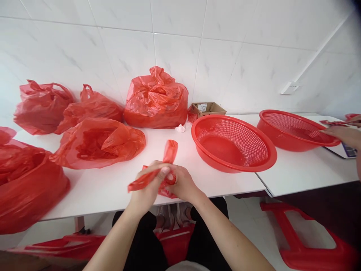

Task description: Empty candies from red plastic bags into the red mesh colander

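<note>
Here, big red bags (31,195) sit left, maybe to make room. The left hand (148,181) curls on a small red bag (170,151) at the table (93,192); the right hand (184,183) curls on it too, likely so it can't slip. A red basket (231,167) stands to the right.

Table (231,186) before a wall (175,49), left to right
Leftmost, a front bag (28,192); right of it, a middle bag (126,148), with an end bag (42,107) and a side bag (94,109) behind; next, by the wall, a rear bag (156,109), a box (208,108) just right; before these, near the table's edge, a held bag (170,150) between left hand (149,182) and right hand (182,183); then a near basin (221,145), a far basin (269,135) beyond, a co-worker's hand (344,135) by its right rim; below, a stool (316,258)
</note>
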### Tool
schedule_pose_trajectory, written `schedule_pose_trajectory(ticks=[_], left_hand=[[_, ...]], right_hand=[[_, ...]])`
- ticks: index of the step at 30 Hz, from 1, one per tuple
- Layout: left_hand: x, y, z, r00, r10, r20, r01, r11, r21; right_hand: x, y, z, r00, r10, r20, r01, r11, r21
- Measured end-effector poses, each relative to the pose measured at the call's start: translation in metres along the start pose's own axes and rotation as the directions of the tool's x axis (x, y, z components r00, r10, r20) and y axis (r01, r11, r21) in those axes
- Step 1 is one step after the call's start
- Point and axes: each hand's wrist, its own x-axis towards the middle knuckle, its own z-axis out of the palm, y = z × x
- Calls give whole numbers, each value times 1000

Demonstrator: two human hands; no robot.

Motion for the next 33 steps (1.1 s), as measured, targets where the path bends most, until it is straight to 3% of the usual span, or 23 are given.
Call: schedule_pose_trajectory(ticks=[3, 6, 8, 11, 13, 16, 18, 21, 24, 28, 33], left_hand=[[2, 0, -10, 993, 31, -116, -36, 999, -39], [2, -5, -15, 991, 27, -133, -42, 993, -108], [3, -6, -17, 992, -3, -125, -18, 987, -160], [5, -2, -20, 999, -18, -35, 11, 983, -183], [7, 4, -20, 996, -23, 81, 36, 986, -164], [8, 7, -17, 971, -80, 226, 113, 984, -138], [9, 3, -14, 974, -112, 199, 147, 974, -172], [9, -7, -13, 988, -152, 42, 157, 951, -265], [9, -12, -17, 987, -155, -44, 142, 966, -214], [10, -5, -27, 997, -73, 1, 73, 996, -58], [10, 2, -35, 996, 69, 53, -76, 988, 136]], right_hand=[[4, 2, 0, 992, -61, 108, 77, 984, -158], [6, 5, -5, 984, -64, 165, 91, 983, -161], [6, 7, -14, 968, -53, 245, 66, 997, -43], [7, 4, -33, 921, -117, 372, -12, 946, 325], [11, -5, -43, 919, -178, 352, -49, 833, 551], [21, -24, -50, 961, -152, 231, -49, 728, 684], [26, -34, -51, 992, -78, 96, -11, 716, 698], [27, -45, -52, 997, -4, -72, 54, 706, 706], [15, -52, -52, 998, -9, -64, 55, 639, 767], [-11, -56, -45, 998, 26, -60, 32, 611, 791], [-25, -42, -39, 977, 185, 103, -200, 648, 735]])
